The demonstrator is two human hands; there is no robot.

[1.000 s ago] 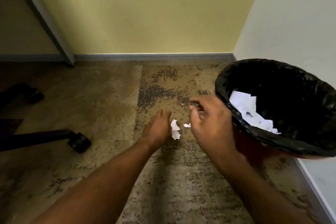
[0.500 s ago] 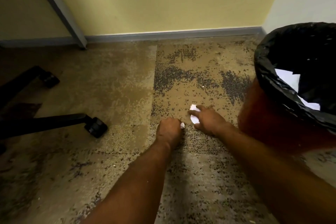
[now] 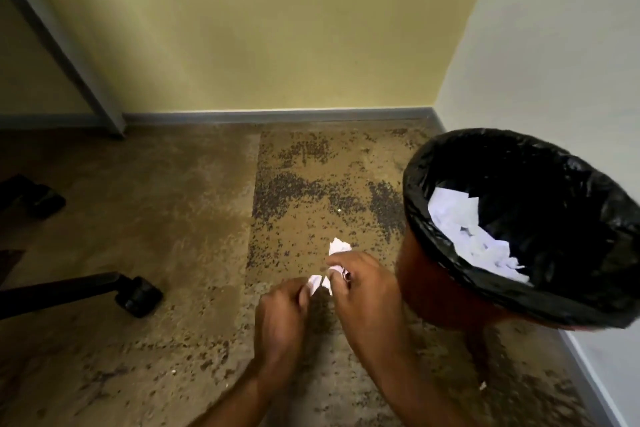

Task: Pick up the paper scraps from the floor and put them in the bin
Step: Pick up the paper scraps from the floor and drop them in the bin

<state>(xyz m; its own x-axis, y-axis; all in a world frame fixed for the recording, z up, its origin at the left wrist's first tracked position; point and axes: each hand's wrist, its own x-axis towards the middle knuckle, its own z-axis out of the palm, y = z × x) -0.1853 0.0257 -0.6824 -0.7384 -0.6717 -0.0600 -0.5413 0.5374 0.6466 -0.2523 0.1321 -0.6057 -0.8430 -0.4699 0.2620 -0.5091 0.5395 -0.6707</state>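
My right hand [image 3: 363, 291] has its fingers curled around crumpled white paper scraps [image 3: 340, 247], which stick out above its fingertips. My left hand [image 3: 282, 315] is just beside it and pinches a small white scrap [image 3: 314, 282] between its fingertips. Both hands are raised a little above the speckled floor, left of the bin. The bin [image 3: 443, 291] is reddish with a black liner over its rim and stands at the right against the wall. Several white scraps [image 3: 460, 218] lie inside it.
A black chair leg with a caster [image 3: 138, 296] lies on the floor at the left, and another caster [image 3: 45, 201] is farther back. A grey metal post [image 3: 69, 52] slants down to the floor at the back left. Walls meet in the corner behind the bin.
Both hands were down on the floor over the scraps half a second ago. They have lifted with the paper in them, and the view has pulled back so more of the bin's inside shows.
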